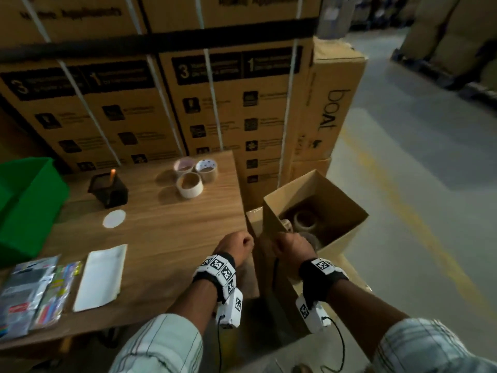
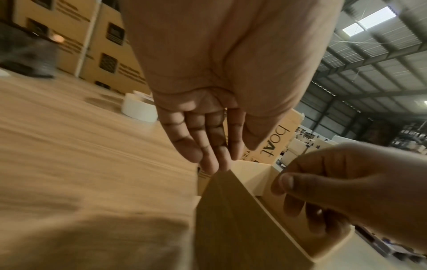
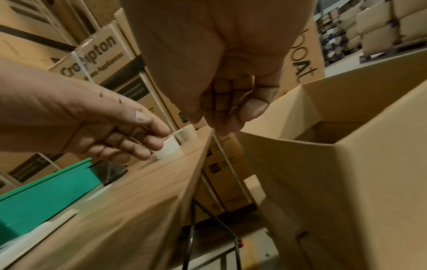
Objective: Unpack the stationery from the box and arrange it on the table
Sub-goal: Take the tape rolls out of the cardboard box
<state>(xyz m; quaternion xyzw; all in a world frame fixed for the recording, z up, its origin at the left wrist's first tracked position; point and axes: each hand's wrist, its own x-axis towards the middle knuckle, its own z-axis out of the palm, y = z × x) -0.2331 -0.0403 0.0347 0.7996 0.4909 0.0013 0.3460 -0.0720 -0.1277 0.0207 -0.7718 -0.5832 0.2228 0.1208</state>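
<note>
An open cardboard box [image 1: 347, 211] stands just right of the wooden table [image 1: 174, 227], with tape rolls [image 1: 305, 220] inside. Three more tape rolls [image 1: 189, 184] sit at the table's back. My left hand [image 1: 236, 246] hovers over the table's right edge, its fingers [image 2: 208, 146] nearly straight and holding nothing. My right hand [image 1: 291, 246] is at the box's near left corner; its fingers [image 3: 221, 117] are curled with the thumb pressed on them. I see nothing plainly held in it. The box's wall [image 3: 346, 182] lies right beside it.
A black pen holder [image 1: 109, 188] with an orange pencil, a white disc [image 1: 114, 218], a white envelope [image 1: 100, 275] and plastic packets [image 1: 32, 286] lie on the table. A green bin [image 1: 27, 200] stands at its left. Stacked cartons [image 1: 228, 103] rise behind; open floor lies to the right.
</note>
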